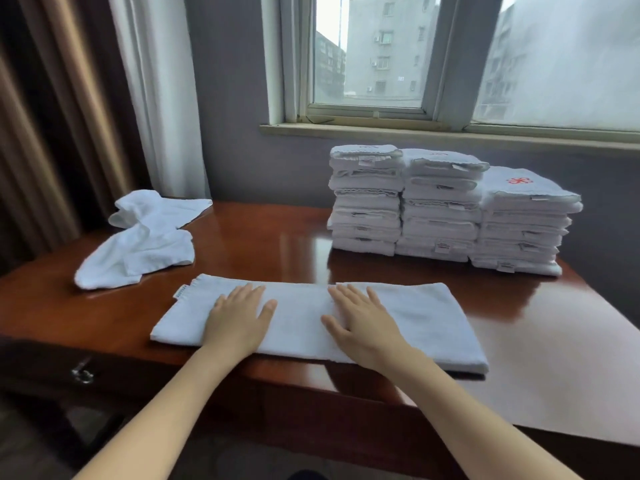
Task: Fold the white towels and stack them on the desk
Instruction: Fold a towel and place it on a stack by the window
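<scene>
A person is pressing both palms flat onto a long folded towel (419, 317) that is lying along the near edge of the glossy wooden worktop (277, 244). The left hand (239, 318) is resting left of the strip's middle and the right hand (362, 322) just right of it, the fingers (249, 294) of both straight and lightly spread, gripping nothing. The flat pressure is, by the look of it, smoothing the cloth and setting the lengthwise crease before the ends are brought over. The towel is lying as a narrow band with a small label showing at its far left corner, so the fold appears to be partway done, with at least one crosswise fold to come.

Behind the right hand, three stacks (440, 209) of finished towels are standing side by side and touching toward the far right of the worktop, under the window (374, 53). The rightmost is sitting lowest, showing a red emblem on top, and is probably waiting to receive this one. At the far left, well apart from the stacks, unfolded towels (145, 237) are lying in a crumpled heap beside the curtain (156, 81), seemingly placed within the left hand's reach as the supply yet to be worked through.
</scene>
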Motion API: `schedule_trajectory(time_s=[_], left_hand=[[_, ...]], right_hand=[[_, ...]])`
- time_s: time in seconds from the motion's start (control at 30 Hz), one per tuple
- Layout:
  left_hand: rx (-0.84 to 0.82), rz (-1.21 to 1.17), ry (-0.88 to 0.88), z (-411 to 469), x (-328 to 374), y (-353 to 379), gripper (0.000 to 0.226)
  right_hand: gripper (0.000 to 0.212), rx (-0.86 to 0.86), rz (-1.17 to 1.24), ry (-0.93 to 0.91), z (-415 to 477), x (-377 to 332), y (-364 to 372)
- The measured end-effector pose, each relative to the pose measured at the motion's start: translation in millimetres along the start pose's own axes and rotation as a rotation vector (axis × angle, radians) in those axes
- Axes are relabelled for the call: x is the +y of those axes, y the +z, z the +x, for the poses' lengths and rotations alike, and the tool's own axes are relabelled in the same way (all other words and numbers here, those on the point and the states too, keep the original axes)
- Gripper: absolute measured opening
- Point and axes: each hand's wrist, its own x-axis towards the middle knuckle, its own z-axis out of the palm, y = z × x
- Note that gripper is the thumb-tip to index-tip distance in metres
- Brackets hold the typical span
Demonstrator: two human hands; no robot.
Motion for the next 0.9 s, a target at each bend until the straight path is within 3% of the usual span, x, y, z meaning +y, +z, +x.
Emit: schedule_trajectory(time_s=[0.3,0.5,0.63,0.73,0.9], left_hand=[[-0.079,0.039,-0.246,-8.1,-78.9,-18.1,0.065],[0.002,-0.080,-0.403,-8.7,-93.5,-23.9,0.069],[-0.079,-0.089,-0.428,-2.0,-100.6,-34.5,0.073],[-0.111,-0.082,-0.394,4.6,-103.6,-45.0,0.060],[-0.163,-0.327,-0.387,12.9,-97.9,-63.9,0.039]], right_hand=[[0.060,-0.155,0.020,-0.077,67.5,-80.4,51.1],[0.058,-0.102,-0.029,-0.096,69.5,-79.7,71.0],[0.058,-0.082,-0.029,-0.106,67.7,-80.0,70.7],[0.056,-0.051,-0.013,-0.117,65.2,-81.1,69.3],[0.055,-0.027,0.018,-0.122,64.1,-81.8,67.5]])
